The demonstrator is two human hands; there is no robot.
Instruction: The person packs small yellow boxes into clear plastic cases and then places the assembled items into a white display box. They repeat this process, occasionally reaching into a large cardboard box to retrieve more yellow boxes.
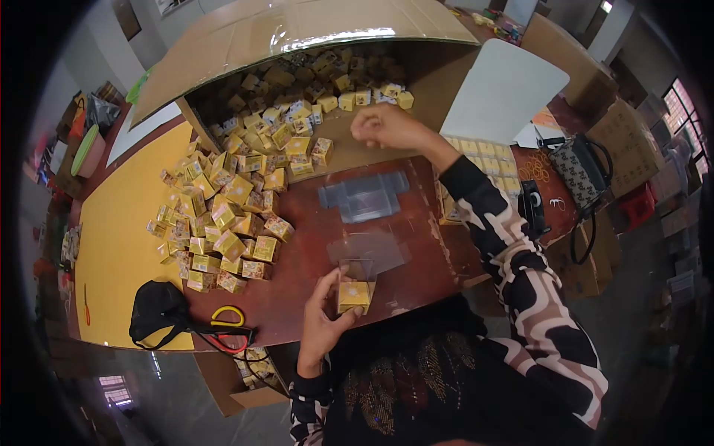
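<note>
My left hand (pixel 325 312) grips a small yellow box (pixel 353 296) near the table's front edge, with a clear plastic sheet (pixel 370 251) standing and spreading just beyond it. Raised in front of the large carton's opening, my right hand (pixel 390 126) has its fingers curled together; whatever may be between them is too small to make out. Between the hands, a stack of clear folded plastic pieces (pixel 364 197) lies flat on the red table (pixel 297 253). To the left is a loose heap of yellow boxes (pixel 223 215).
The large carton (pixel 297 30) lies on its side, holding many yellow boxes. At right are a tray of boxes (pixel 487 160), a white board (pixel 506 89), a handbag (pixel 580 175) and rubber bands. A black pouch (pixel 158 308) and scissors (pixel 228 318) sit front left.
</note>
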